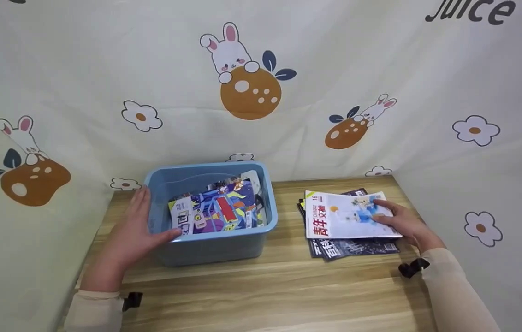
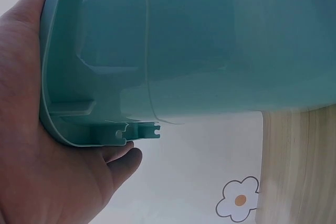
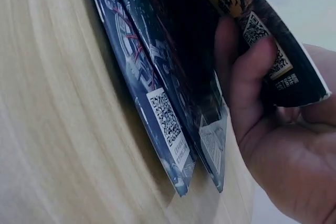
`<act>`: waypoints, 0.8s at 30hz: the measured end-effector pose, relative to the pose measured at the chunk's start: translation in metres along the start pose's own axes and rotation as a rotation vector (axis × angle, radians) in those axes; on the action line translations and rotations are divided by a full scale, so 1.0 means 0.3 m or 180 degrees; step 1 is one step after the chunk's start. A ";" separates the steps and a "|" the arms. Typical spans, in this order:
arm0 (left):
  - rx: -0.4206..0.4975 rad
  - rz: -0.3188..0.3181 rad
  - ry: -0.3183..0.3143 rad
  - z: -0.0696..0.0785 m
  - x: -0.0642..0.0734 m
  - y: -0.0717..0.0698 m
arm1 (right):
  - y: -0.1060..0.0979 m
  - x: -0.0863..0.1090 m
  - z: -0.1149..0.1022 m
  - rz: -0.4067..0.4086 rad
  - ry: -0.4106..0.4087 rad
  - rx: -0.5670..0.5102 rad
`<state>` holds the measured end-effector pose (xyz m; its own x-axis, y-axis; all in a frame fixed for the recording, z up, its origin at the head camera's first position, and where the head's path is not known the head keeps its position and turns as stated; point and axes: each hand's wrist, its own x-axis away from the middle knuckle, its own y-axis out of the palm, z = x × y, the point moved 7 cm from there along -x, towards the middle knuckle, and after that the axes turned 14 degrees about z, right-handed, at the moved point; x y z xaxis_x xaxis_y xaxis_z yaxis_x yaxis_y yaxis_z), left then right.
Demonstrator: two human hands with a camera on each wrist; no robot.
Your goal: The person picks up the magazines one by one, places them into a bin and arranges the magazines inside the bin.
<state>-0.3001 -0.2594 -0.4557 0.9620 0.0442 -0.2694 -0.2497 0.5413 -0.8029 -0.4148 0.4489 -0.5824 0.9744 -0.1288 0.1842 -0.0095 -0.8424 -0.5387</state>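
"青年文摘" and "16" on white magazine (image 1: 346,214), "百科" on dark magazine (image 1: 358,248), "juice" on cloth (image 1: 371,50)

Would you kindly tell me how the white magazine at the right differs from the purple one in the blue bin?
The white magazine has a mostly pale cover, whereas the purple magazine is crowded with colourful illustration. The right hand grips the white magazine; the purple magazine lies inside the blue bin. Both have a printed face turned up.

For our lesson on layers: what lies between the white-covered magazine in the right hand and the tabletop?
At least two dark magazines lie between the white-covered magazine in the right hand and the tabletop; the head and right wrist views show them.
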 end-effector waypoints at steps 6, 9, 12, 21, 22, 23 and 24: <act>-0.0023 -0.0002 -0.0039 0.001 0.003 0.001 | 0.004 0.025 -0.041 0.0061 -0.0032 -0.0497; -0.0039 0.0007 -0.0024 0.000 0.002 0.001 | 0.022 0.045 -0.084 0.0047 0.0019 -0.0890; -0.0044 0.0013 -0.0006 0.000 0.002 0.002 | 0.035 0.063 -0.138 0.0076 0.0006 -0.1136; -0.0025 -0.0003 0.0056 0.009 -0.006 0.003 | 0.048 0.123 -0.330 0.0167 -0.0326 -0.1408; -0.0025 -0.0004 0.0057 0.010 -0.007 0.002 | 0.049 0.131 -0.353 0.0160 -0.0371 -0.1466; -0.0024 -0.0003 0.0056 0.010 -0.008 0.002 | 0.052 0.137 -0.374 0.0135 -0.0406 -0.1521; -0.0022 0.0000 0.0053 0.010 -0.009 0.000 | 0.055 0.143 -0.396 0.0115 -0.0442 -0.1566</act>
<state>-0.3024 -0.2569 -0.4535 0.9601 0.0302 -0.2781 -0.2504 0.5356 -0.8065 -0.3997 0.3674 -0.4858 0.9918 -0.1199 0.0437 -0.1159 -0.9895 -0.0859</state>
